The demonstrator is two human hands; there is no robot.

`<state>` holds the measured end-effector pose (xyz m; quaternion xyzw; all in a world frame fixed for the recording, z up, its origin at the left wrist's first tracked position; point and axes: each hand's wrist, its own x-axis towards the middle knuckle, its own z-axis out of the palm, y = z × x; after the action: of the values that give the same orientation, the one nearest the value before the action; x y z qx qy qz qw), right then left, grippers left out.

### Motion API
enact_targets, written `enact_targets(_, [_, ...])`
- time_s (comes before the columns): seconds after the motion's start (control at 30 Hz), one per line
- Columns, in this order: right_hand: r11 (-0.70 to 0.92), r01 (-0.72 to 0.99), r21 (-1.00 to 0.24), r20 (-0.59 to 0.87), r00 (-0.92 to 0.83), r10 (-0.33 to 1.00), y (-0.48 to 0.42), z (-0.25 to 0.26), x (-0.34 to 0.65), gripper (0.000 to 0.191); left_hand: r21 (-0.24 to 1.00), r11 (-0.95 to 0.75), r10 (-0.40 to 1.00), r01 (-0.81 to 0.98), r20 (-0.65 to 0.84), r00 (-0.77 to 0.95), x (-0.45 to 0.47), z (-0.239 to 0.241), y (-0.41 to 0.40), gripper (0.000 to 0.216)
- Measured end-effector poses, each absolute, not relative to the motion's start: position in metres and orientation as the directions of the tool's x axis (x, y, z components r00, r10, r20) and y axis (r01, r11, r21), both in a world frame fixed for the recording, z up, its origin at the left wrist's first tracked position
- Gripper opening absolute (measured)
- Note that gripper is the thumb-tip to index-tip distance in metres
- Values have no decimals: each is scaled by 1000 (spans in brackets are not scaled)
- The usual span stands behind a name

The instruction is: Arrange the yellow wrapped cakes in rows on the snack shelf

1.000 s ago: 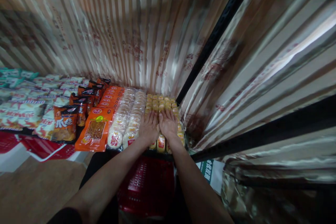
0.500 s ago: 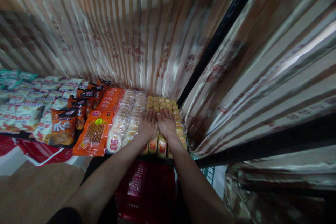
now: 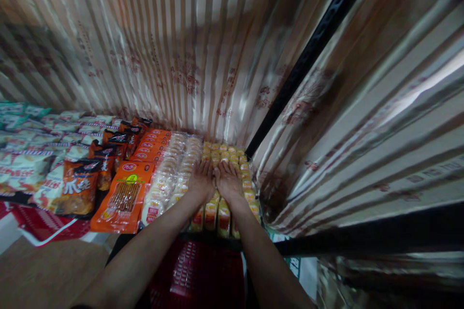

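Striped sheeting (image 3: 203, 48) is hanging behind; a red basket (image 3: 217, 275) is sitting below the shelf (image 3: 212, 236). Yellow-wrapped packs (image 3: 210, 215) are filling the shelf's right end in close rows, just beside round white packs (image 3: 159, 193). My left hand (image 3: 201, 182) and right hand (image 3: 228, 182) are lying side by side on top of the yellow ones, fingers extended, gripping nothing. Judgement: both palms should be pressing lightly and evenly, or rows may be skewing. Labels: an orange packet (image 3: 123, 198) is carrying a red oval logo, too small for reading; on a black-and-orange bag (image 3: 79, 186) I'm probably reading 爪.
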<state>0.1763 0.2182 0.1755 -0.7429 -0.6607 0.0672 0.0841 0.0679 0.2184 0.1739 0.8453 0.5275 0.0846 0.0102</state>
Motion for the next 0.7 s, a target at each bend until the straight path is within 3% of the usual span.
enact_targets(0.2, [-133,968,-211,71,151,986,226,175,180,53,130,-425,904,896,117,412,71,174,226,51])
enact_targets(0.4, [-176,962,-209,0,180,984,233,173,187,53,128,-437,898,890,117,424,77,168,231,52])
enact_targets(0.7, [-194,951,-240,38,209,977,240,171,192,53,143,-443,891,885,178,418,79,166,236,51])
